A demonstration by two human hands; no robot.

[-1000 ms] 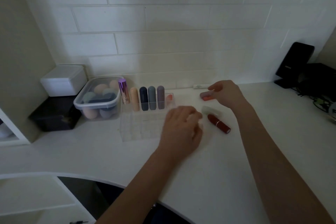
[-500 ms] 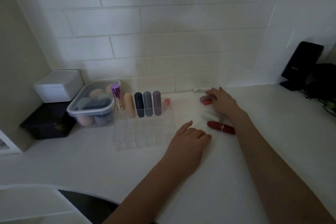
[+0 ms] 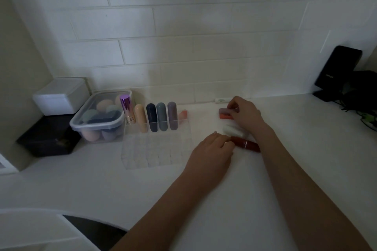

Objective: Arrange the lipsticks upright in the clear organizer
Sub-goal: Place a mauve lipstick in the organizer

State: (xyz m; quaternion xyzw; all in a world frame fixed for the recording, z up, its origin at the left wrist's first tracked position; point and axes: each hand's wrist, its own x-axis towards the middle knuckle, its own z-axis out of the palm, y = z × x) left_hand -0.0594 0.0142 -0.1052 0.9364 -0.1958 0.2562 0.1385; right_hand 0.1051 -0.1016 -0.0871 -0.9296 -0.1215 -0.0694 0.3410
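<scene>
The clear organizer (image 3: 159,149) stands on the white counter. Its back row holds upright lipsticks: a metallic purple one (image 3: 127,111), a peach one (image 3: 140,117), a navy one (image 3: 152,117), a grey-blue one (image 3: 161,116), a mauve one (image 3: 172,115) and a short coral one (image 3: 182,115). To its right, my right hand (image 3: 244,113) pinches an orange and mauve lipstick (image 3: 224,113) lying on the counter. A whitish lipstick (image 3: 232,130) lies just nearer. My left hand (image 3: 210,151) curls its fingertips over the left end of a red lipstick (image 3: 246,144) that lies flat.
A lidded clear tub of makeup sponges (image 3: 100,118) sits left of the organizer, beside a white box (image 3: 59,96) on a black box (image 3: 47,138). A small white tube (image 3: 221,100) lies by the tiled wall. A black device (image 3: 336,71) and cables occupy the far right.
My left hand has moved right from in front of the organizer to the red lipstick's end. My right hand has lowered onto the orange and mauve lipstick and stays there.
</scene>
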